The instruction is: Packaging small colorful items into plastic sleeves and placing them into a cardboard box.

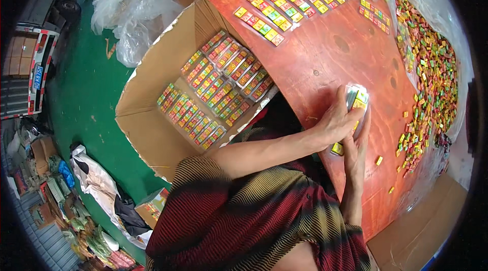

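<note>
Over the near edge of the red table, my left hand [335, 119] closes around a narrow clear plastic strip pack [360, 99] holding small yellow and green boxes. My right hand [358, 150] grips the same pack from its right side, fingers along its edge. Its upper end shows above my fingers, and its lower end peeks out by my right thumb. The middle of the pack is covered by my hands, so I cannot tell whether it is one strip or several stacked.
Filled strips [262, 25] lie in a row along the table's [325, 70] far side. A heap of loose small boxes [432, 62] spreads at the right on plastic sheeting. Left of the table stands an open cardboard carton [152, 106] with layered strips inside. Plastic bags [133, 12] lie beyond it.
</note>
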Demonstrator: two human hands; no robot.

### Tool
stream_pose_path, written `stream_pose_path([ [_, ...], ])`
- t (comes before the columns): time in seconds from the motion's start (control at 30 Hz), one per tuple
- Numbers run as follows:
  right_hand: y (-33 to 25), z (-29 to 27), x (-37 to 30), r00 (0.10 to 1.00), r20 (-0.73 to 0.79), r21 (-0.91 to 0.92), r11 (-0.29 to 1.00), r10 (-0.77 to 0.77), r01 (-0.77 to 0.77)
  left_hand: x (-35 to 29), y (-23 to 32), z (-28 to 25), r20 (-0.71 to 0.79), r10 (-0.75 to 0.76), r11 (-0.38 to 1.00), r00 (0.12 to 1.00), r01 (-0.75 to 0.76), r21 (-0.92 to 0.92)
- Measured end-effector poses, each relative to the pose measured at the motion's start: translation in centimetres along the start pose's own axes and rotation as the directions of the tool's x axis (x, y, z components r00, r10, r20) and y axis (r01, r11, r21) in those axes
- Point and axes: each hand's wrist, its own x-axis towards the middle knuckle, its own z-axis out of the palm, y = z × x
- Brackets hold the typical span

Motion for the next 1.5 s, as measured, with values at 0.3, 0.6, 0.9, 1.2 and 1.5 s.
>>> stream_pose_path([
  [0.3, -0.2, 2.8, -0.7, 0.999, 0.006, 0.054, 0.997, -0.048, 0.048, -3.2, -1.3, -1.9, -0.063, 0.041, 0.994, 0.997, -0.047, -0.098],
  [0.6, -3.2, 6.6, 1.0, 0.911, 0.407, 0.0, 0.997, -0.071, 0.077, -7.5, 0.4, -9.7, 0.039, 0.052, 0.912, 0.998, -0.032, -0.409],
  [0.9, -3.7, 5.1, 1.6, 0.925, 0.378, -0.013, 0.999, 0.034, -0.032, -8.8, -4.7, -23.8, -0.225, 0.046, 0.899, 0.973, -0.138, -0.415],
  [1.2, -1.9, 3.3, 0.0, 0.897, 0.424, -0.127, 0.989, 0.123, -0.076, 3.7, -18.7, -27.1, -0.269, -0.227, 0.956, 0.936, 0.268, 0.123],
  [1.5, -1.4, 2.3, -0.5, 0.895, 0.412, -0.3, 0.953, 0.173, -0.046, 9.5, -21.0, -23.7, -0.288, -0.124, 0.869, 0.95, 0.244, 0.431],
])
